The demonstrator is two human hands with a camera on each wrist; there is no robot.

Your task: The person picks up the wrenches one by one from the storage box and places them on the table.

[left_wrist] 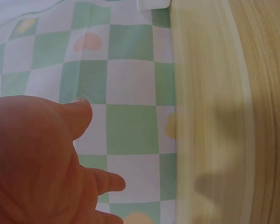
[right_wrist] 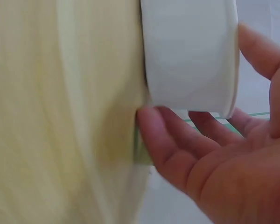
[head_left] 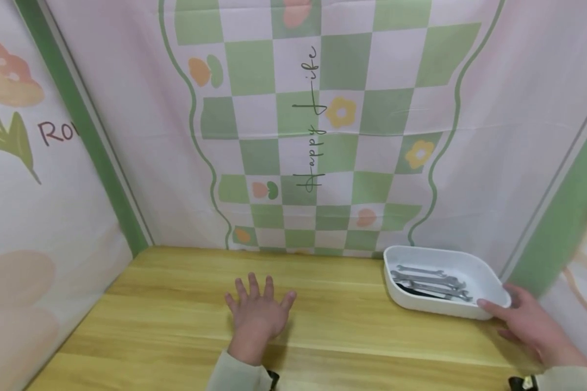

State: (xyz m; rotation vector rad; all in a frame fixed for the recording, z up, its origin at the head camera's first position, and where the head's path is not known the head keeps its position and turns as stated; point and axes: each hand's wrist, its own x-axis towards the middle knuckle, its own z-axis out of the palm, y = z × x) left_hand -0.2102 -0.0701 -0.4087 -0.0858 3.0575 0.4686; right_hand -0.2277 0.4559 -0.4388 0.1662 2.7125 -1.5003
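A white tray (head_left: 479,277) sits at the back right of the counter (head_left: 337,320), close to the hanging checked cloth (head_left: 342,193), and its position relative to the two hands is what matters most. Its long axis runs roughly left to right across the person's view, with the right end slightly nearer the body. The right hand (head_left: 528,320) is at that end and is plainly the nearer one. Its grip is together on the tray: the thumb lies over the rim, and the fingers curl round the end wall from outside and low down. Whether the tray's underside rests fully on the counter cannot be told.

The left hand (head_left: 258,316) is well apart, to the left of the tray. Its grip is apart, fingers and thumb spread, holding nothing; it appears to hover palm down over the counter.

Several metal wrenches (head_left: 428,279) lie overlapping in the tray's left part, mostly along its length, above a dark flat piece (head_left: 413,291).

The checked cloth carries the script "Happy Life" (head_left: 312,136), turned sideways to read upward. On the left-hand cloth (head_left: 78,228), "Ro" (head_left: 54,133) is legible before the word is cut off. No brand can be read on the tray or wrenches.
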